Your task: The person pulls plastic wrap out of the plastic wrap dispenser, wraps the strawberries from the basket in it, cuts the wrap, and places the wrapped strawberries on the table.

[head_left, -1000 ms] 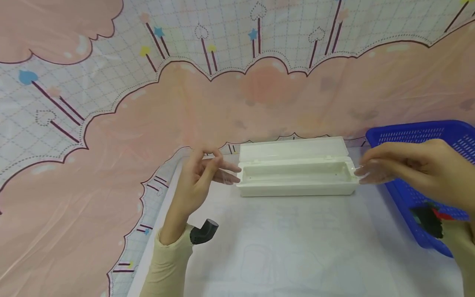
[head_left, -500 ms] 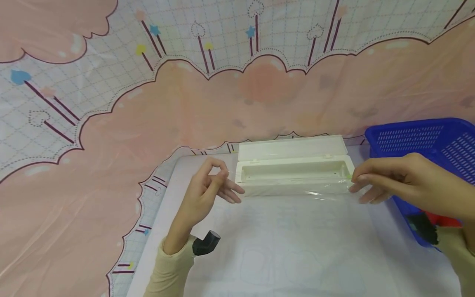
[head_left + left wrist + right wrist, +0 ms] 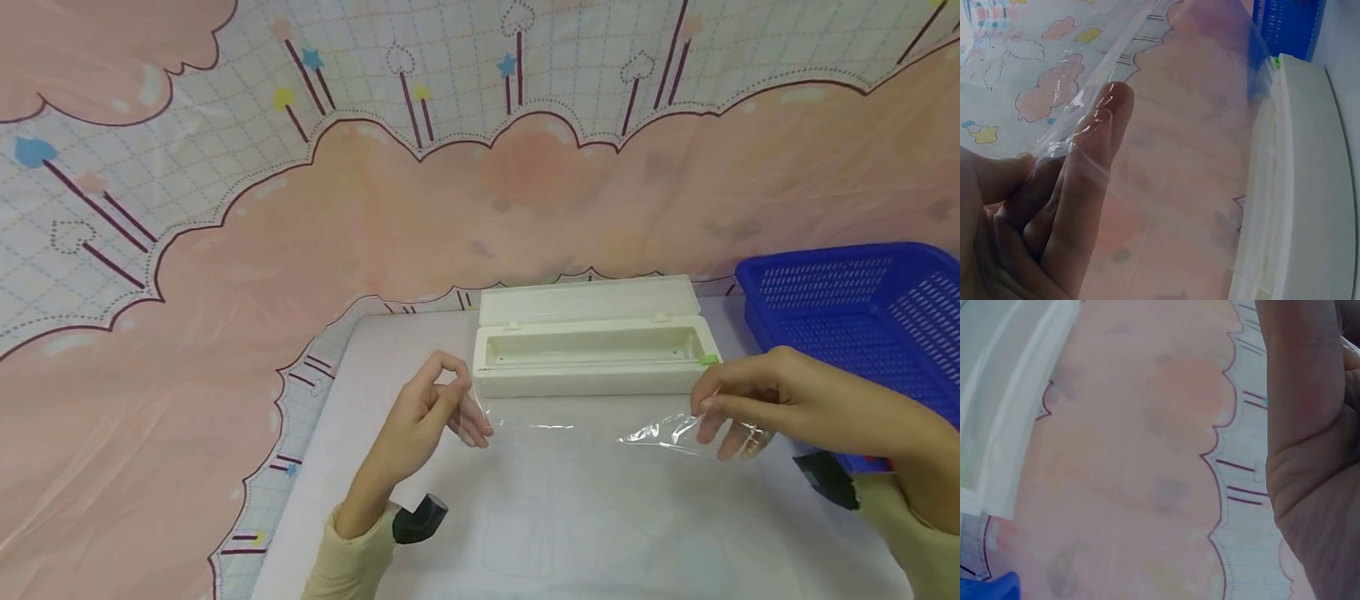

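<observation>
A sheet of clear cling film point(image 3: 660, 433) stretches between both hands in front of a long white cling film dispenser point(image 3: 585, 385). Its lid point(image 3: 588, 302) stands raised at the back, and a small green piece point(image 3: 708, 360) sits at its right end. My left hand point(image 3: 431, 408) pinches the film's left corner between thumb and index finger, the other fingers extended under the sheet. In the left wrist view the film point(image 3: 1172, 156) reaches across to the dispenser point(image 3: 1319, 175). At the right corner, my right hand point(image 3: 787, 408) pinches the film too. The right wrist view hides that pinch.
A blue perforated basket point(image 3: 761, 312) stands on the right, beside the dispenser, with something red partly hidden in it behind the right wrist. White tabletop point(image 3: 570, 517) spreads in front of the hands. A pink patterned cloth point(image 3: 360, 225) lies behind and to the left.
Both hands have moved from the dispenser's ends toward the person, drawing the film out in front of it. The dispenser stays in place with its lid raised.
</observation>
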Action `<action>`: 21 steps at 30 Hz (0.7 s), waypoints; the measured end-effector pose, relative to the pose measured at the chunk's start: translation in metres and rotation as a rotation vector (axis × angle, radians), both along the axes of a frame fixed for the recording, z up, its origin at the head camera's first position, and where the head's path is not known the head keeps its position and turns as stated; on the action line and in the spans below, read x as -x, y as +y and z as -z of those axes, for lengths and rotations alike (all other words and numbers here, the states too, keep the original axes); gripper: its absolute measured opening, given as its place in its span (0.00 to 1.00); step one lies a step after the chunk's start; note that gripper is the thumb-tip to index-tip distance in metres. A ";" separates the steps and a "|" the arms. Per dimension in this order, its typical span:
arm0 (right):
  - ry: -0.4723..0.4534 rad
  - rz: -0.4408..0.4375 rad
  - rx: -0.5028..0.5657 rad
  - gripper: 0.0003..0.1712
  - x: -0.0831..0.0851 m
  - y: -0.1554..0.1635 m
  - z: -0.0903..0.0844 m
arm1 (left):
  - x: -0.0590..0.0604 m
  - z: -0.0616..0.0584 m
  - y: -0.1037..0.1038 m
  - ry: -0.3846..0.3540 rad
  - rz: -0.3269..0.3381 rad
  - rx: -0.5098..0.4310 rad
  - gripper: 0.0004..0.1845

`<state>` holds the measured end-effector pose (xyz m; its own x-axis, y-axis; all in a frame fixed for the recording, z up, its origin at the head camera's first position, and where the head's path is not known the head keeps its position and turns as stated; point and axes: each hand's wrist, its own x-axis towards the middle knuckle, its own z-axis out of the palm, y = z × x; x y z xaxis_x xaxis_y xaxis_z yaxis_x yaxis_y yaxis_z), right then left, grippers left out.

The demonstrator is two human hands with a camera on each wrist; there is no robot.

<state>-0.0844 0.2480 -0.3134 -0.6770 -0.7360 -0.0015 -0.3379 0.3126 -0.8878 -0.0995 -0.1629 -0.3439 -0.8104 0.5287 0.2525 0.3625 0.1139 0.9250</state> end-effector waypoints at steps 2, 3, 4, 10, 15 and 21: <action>-0.027 -0.017 0.008 0.15 0.000 -0.001 0.004 | -0.001 0.004 0.000 -0.017 0.002 0.014 0.06; -0.040 -0.025 0.012 0.16 -0.001 -0.002 0.005 | -0.002 0.006 0.000 -0.026 0.005 0.017 0.06; -0.050 -0.035 0.018 0.16 -0.001 -0.002 0.008 | -0.003 0.008 -0.001 -0.034 0.005 0.024 0.06; -0.131 -0.068 0.054 0.15 -0.003 -0.006 0.020 | -0.007 0.019 -0.002 -0.064 0.000 0.035 0.06; -0.172 -0.075 0.085 0.14 -0.006 -0.008 0.031 | -0.013 0.029 -0.003 -0.103 -0.012 0.045 0.07; -0.228 -0.103 0.099 0.12 -0.007 -0.012 0.046 | -0.018 0.046 -0.006 -0.149 0.022 0.051 0.08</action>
<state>-0.0769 0.2356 -0.3595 -0.5889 -0.8052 -0.0698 -0.1508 0.1943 -0.9693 -0.0820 -0.1689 -0.3898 -0.8251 0.5556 0.1023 0.2243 0.1561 0.9619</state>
